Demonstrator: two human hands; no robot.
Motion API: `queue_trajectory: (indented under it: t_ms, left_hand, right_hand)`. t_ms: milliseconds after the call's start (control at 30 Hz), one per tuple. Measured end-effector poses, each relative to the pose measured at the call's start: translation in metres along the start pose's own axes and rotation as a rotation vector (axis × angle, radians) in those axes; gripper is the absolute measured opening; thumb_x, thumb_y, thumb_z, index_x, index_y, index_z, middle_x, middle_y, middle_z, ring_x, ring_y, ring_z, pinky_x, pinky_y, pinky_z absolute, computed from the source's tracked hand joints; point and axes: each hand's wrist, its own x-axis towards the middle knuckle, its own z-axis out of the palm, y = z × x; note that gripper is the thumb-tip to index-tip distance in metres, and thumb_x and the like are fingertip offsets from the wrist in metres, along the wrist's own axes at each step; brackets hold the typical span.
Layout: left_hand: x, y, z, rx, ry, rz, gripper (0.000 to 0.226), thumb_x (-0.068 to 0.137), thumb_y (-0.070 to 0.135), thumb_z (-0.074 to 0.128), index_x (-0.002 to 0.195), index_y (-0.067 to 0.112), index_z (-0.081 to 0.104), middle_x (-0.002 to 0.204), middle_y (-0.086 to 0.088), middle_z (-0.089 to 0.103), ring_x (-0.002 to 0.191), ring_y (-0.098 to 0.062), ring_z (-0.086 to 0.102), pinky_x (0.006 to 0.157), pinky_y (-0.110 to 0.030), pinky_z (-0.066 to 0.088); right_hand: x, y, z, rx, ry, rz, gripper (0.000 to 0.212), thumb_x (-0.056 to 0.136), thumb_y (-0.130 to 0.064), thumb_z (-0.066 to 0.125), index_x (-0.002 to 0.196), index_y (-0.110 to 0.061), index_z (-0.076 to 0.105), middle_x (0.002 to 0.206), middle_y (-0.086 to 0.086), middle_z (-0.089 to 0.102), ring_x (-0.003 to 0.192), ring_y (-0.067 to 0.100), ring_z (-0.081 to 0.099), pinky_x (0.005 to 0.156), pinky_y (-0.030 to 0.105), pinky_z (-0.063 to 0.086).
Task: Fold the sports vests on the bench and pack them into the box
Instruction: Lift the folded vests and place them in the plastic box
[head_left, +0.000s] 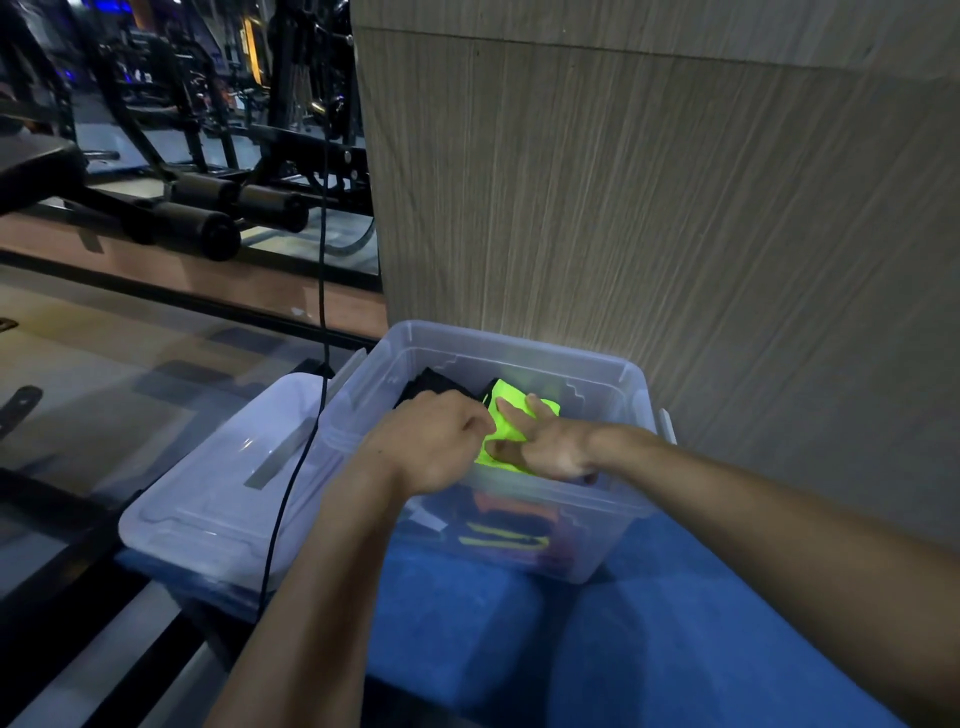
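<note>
While both forearms reach in over the near rim, the person's right hand (550, 447) lies flat on the folded neon-green vest (506, 434), fingers straight and spread, thumb angled toward the near wall, pressing the fabric down. The left hand (434, 441) sits just beside it, touching the green vest's left edge; its fingers are curled downward, and it appears to pinch the vest's edge, though the fingertips are hidden behind the knuckles.

The green vest rests on top of the stack inside the clear plastic box (618, 499). A black folded garment (434, 384) lies to its left, partly under the left hand, toward the far-left corner. Through the near translucent wall, further folded pieces show lower in the stack, with orange and yellow-green markings; their exact shapes are blurred.

The box stands on a blue padded bench (519, 639), its far side close to a wood-grain wall panel (649, 182). The clear lid (218, 493) lies just to the left of the box, touching its left wall. A black cable (322, 260) hangs down across the lid. Dark gym machines (208, 156) stand beyond, well apart from the bench.
</note>
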Motion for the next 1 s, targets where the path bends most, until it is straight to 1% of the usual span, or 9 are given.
queue_trajectory:
  t_ms: [100,267,467,533,600,667,767,867,1000]
  left_hand:
    - [0.002,-0.005,-0.001,-0.119,0.092,-0.004,0.057,0.082,0.038,0.027,0.114,0.031,0.074,0.117,0.006,0.072,0.116,-0.023,0.06,0.1,-0.043,0.049]
    - [-0.002,-0.003,0.0,-0.074,0.137,-0.001,0.059,0.082,0.037,0.024,0.112,0.03,0.074,0.116,0.007,0.073,0.115,-0.024,0.061,0.098,-0.043,0.049]
    - [-0.01,0.001,-0.005,-0.132,0.223,-0.049,0.044,0.09,0.03,0.034,0.106,0.029,0.075,0.11,0.007,0.075,0.107,-0.02,0.065,0.093,-0.039,0.052]
    - [-0.017,-0.002,-0.009,-0.122,0.301,-0.093,0.035,0.097,0.019,0.043,0.111,0.028,0.075,0.113,0.007,0.075,0.107,-0.02,0.066,0.091,-0.036,0.052]
    - [-0.024,-0.008,-0.013,-0.084,0.362,-0.154,0.033,0.099,0.02,0.046,0.117,0.029,0.073,0.111,0.004,0.074,0.106,-0.023,0.065,0.088,-0.036,0.052]
    - [-0.031,-0.017,-0.014,-0.067,0.384,-0.205,0.032,0.101,0.023,0.046,0.121,0.03,0.07,0.106,0.0,0.074,0.102,-0.026,0.065,0.084,-0.039,0.053]
    - [-0.04,-0.025,-0.009,-0.085,0.39,-0.186,0.032,0.102,0.021,0.047,0.125,0.025,0.068,0.102,-0.003,0.073,0.097,-0.027,0.066,0.081,-0.037,0.053]
    - [-0.054,-0.012,-0.006,-0.097,0.423,-0.085,0.037,0.099,0.022,0.045,0.125,0.016,0.07,0.122,-0.001,0.072,0.111,-0.023,0.064,0.094,-0.035,0.05]
    - [-0.07,0.001,0.001,-0.025,0.523,-0.004,0.053,0.087,0.038,0.032,0.105,0.017,0.076,0.11,0.003,0.076,0.106,-0.023,0.067,0.106,-0.051,0.043]
  right_hand:
    - [-0.007,0.002,-0.009,0.015,0.02,-0.005,0.076,0.098,-0.073,0.03,0.158,-0.046,-0.008,0.168,-0.003,-0.021,0.155,0.031,0.017,0.116,0.044,0.034]
    - [-0.015,0.005,-0.015,-0.026,0.06,-0.048,0.075,0.097,-0.074,0.032,0.159,-0.048,0.0,0.168,-0.004,-0.019,0.156,0.029,0.012,0.124,0.044,0.02]
    - [-0.026,0.0,-0.015,-0.088,0.071,-0.053,0.082,0.095,-0.074,0.038,0.159,-0.046,-0.004,0.169,-0.002,-0.019,0.157,0.028,0.01,0.125,0.046,0.017]
    - [-0.038,-0.006,-0.018,-0.07,0.165,-0.116,0.08,0.096,-0.072,0.037,0.161,-0.039,0.004,0.171,-0.001,-0.005,0.155,0.027,0.017,0.123,0.045,0.022]
    - [-0.053,-0.015,-0.015,-0.046,0.319,-0.203,0.072,0.096,-0.072,0.034,0.156,-0.032,0.033,0.162,0.005,0.032,0.146,0.028,0.036,0.116,0.045,0.034]
    - [-0.072,-0.027,-0.002,-0.041,0.414,-0.272,0.061,0.096,-0.073,0.035,0.129,-0.026,0.057,0.128,0.005,0.062,0.12,0.029,0.057,0.097,0.044,0.048]
    - [-0.088,-0.04,0.026,-0.153,0.446,-0.322,0.044,0.103,-0.059,0.036,0.108,-0.02,0.056,0.107,0.014,0.067,0.102,0.037,0.062,0.072,0.04,0.043]
    - [-0.092,-0.043,0.039,-0.243,0.558,-0.299,0.038,0.108,-0.046,0.035,0.117,-0.014,0.053,0.112,0.021,0.066,0.103,0.042,0.062,0.07,0.041,0.036]
    - [-0.11,-0.035,0.045,-0.262,0.586,-0.292,0.036,0.108,-0.043,0.036,0.118,-0.014,0.056,0.112,0.02,0.066,0.103,0.042,0.062,0.069,0.04,0.035]
